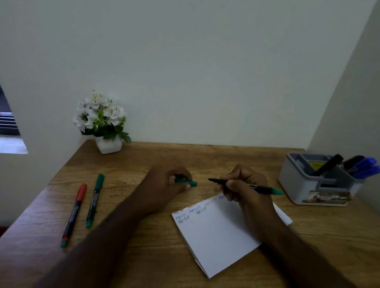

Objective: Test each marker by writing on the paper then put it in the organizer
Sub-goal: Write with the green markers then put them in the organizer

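Right hand (242, 185) grips an uncapped green marker (247, 186) above the paper (217, 233). Left hand (165, 184) pinches its green cap (186, 182) on the counter (152, 260); organizer (312, 179) far right.

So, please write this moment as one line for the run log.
step: test green marker | right hand: holds it uncapped, tip off the paper | left hand: holds green cap | organizer: some markers inside

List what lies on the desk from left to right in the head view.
Red-capped marker → green-capped marker → left hand holding a green cap → paper → right hand holding the uncapped marker → organizer with blue markers.
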`<state>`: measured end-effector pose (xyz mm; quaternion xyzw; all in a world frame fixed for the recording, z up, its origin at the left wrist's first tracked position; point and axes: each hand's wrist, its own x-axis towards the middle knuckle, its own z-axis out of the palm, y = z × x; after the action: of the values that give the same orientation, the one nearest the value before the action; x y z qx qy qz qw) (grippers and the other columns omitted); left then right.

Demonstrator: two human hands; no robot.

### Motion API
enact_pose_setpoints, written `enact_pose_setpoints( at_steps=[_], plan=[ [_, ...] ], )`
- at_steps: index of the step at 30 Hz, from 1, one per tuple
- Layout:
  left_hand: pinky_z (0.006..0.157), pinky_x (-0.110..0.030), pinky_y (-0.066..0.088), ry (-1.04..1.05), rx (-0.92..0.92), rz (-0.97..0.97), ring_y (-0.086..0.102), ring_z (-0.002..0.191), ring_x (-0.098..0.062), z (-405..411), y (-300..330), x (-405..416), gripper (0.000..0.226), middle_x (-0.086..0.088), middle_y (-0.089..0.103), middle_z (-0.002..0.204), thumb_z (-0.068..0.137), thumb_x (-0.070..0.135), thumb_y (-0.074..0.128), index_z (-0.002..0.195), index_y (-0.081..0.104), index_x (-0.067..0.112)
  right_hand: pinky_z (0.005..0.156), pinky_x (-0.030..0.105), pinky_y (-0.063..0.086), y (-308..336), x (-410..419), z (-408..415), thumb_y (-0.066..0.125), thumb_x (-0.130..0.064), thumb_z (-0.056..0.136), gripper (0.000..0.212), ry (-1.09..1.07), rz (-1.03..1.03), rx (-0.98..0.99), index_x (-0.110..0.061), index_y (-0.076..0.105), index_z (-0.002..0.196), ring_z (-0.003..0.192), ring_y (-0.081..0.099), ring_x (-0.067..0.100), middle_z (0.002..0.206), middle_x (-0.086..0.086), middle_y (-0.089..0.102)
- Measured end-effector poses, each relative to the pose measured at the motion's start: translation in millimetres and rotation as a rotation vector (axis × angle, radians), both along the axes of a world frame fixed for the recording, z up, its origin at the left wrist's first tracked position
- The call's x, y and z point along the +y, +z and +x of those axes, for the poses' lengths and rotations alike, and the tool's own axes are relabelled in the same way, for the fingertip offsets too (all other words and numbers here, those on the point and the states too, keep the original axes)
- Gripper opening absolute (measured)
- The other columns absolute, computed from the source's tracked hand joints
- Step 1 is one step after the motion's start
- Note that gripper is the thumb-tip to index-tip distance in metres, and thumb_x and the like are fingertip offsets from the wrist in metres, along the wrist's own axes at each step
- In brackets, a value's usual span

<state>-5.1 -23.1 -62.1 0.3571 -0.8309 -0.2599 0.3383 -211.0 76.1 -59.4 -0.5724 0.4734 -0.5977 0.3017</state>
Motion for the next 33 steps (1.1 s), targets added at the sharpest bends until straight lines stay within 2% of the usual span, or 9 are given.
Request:
enact_pose_setpoints(
  at_steps=[1, 3, 6, 10, 15, 20, 23, 26, 33],
  plan=[
    [0.078, -0.006, 0.042, -0.003, 0.067, -0.001, 0.060, 0.094, 0.005, -1.3, 3.2, 2.5, 0.019, 0.013, 0.071, 0.099, 0.082, 0.014, 0.076, 0.099, 0.074, 0.021, 0.065, 0.029, 0.050, 1.1, 0.2, -0.9, 0.056, -0.012, 0.083, 0.016, 0.001, -0.014, -0.020, 0.004, 0.061, 0.082, 0.064, 0.059, 0.019, 0.076, 0.017, 0.069],
    [0.071, -0.002, 0.039, -0.022, 0.157, 0.012, 0.060, 0.091, 0.008, -4.7, 7.9, 8.0, 0.018, 0.013, 0.070, 0.096, 0.082, 0.011, 0.075, 0.100, 0.074, 0.016, 0.063, 0.028, 0.052, 4.0, 1.6, -1.1, 0.056, -0.006, 0.081, 0.012, 0.003, -0.042, -0.057, 0.006, 0.056, 0.082, 0.060, 0.060, 0.020, 0.076, 0.019, 0.071],
    [0.073, -0.005, 0.041, -0.074, 0.204, 0.033, 0.062, 0.091, 0.002, -8.6, 10.1, 13.3, 0.018, 0.010, 0.071, 0.095, 0.082, 0.011, 0.075, 0.100, 0.074, 0.013, 0.066, 0.026, 0.052, 4.9, 2.2, -1.9, 0.057, -0.006, 0.081, 0.012, -0.017, -0.080, -0.056, 0.006, 0.056, 0.077, 0.055, 0.059, 0.017, 0.071, 0.019, 0.070],
    [0.073, -0.008, 0.044, -0.095, 0.250, 0.088, 0.064, 0.091, -0.002, -10.0, 11.2, 14.3, 0.017, 0.007, 0.073, 0.095, 0.083, 0.010, 0.075, 0.099, 0.074, 0.014, 0.065, 0.024, 0.051, 3.9, 2.8, -4.0, 0.060, -0.020, 0.080, 0.026, -0.040, -0.121, -0.054, 0.006, 0.058, 0.075, 0.053, 0.056, 0.015, 0.067, 0.018, 0.067],
    [0.079, -0.025, 0.049, -0.132, 0.242, 0.144, 0.065, 0.094, -0.007, -12.0, 7.1, 14.1, 0.016, 0.006, 0.072, 0.096, 0.084, 0.015, 0.074, 0.098, 0.074, 0.020, 0.056, 0.033, 0.048, 3.9, 2.3, -3.1, 0.059, -0.024, 0.078, 0.019, -0.021, -0.132, -0.019, -0.008, 0.061, 0.067, 0.052, 0.051, 0.024, 0.067, 0.019, 0.065],
    [0.083, -0.035, 0.053, -0.187, 0.257, 0.124, 0.066, 0.094, -0.014, -12.6, 7.7, 15.4, 0.015, 0.005, 0.073, 0.094, 0.083, 0.011, 0.075, 0.096, 0.075, 0.019, 0.056, 0.039, 0.047, 3.3, 1.7, -3.2, 0.062, -0.021, 0.078, 0.014, -0.007, -0.106, 0.026, -0.023, 0.067, 0.065, 0.054, 0.052, 0.029, 0.073, 0.024, 0.064],
    [0.079, -0.031, 0.052, -0.229, 0.246, 0.107, 0.066, 0.089, -0.017, -15.3, 9.8, 17.4, 0.014, 0.000, 0.073, 0.091, 0.083, 0.008, 0.074, 0.096, 0.075, 0.013, 0.055, 0.030, 0.047, 3.7, 1.5, -3.8, 0.065, -0.010, 0.082, 0.005, 0.064, -0.038, -0.011, -0.010, 0.061, 0.078, 0.055, 0.057, 0.029, 0.075, 0.022, 0.069],
    [0.070, -0.028, 0.053, -0.279, 0.256, 0.145, 0.067, 0.077, -0.020, -17.5, 11.1, 19.1, 0.010, -0.008, 0.072, 0.085, 0.084, 0.006, 0.073, 0.094, 0.074, 0.008, 0.052, 0.027, 0.047, 1.5, 1.2, -4.3, 0.069, -0.007, 0.089, 0.017, 0.097, 0.010, 0.015, 0.004, 0.057, 0.084, 0.053, 0.059, 0.025, 0.072, 0.016, 0.072],
    [0.061, -0.022, 0.050, -0.299, 0.314, 0.257, 0.063, 0.067, -0.010, -20.2, 13.3, 23.2, 0.008, -0.007, 0.071, 0.079, 0.083, 0.002, 0.073, 0.089, 0.074, 0.006, 0.049, 0.027, 0.043, 1.4, -0.7, -5.4, 0.076, -0.014, 0.084, 0.017, 0.119, 0.008, -0.028, -0.003, 0.065, 0.076, 0.055, 0.055, 0.021, 0.062, 0.013, 0.064]
  ],
)
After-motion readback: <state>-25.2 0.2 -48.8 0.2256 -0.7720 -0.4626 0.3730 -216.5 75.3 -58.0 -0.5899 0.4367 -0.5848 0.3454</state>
